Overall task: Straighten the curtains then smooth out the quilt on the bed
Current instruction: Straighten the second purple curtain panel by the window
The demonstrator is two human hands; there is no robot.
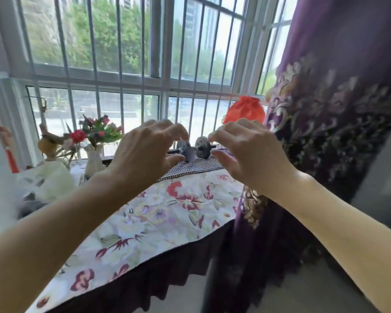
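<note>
A dark purple curtain [334,105] with a pale floral pattern hangs at the right of the barred window [127,71]. Both my hands are raised in the air in front of the window sill. My left hand [145,152] hovers with loosely curled fingers and holds nothing. My right hand [242,150] hovers just left of the curtain's edge, its fingers loosely curled and likewise holding nothing. A floral quilt [149,220] lies below my hands, spread over a surface with a dark ruffled skirt.
On the sill stand a white vase of flowers [95,154], a doll [52,163], a small grey dumbbell [194,149] on a checked cloth and a red pouch [246,109]. A grey floor shows at the lower right.
</note>
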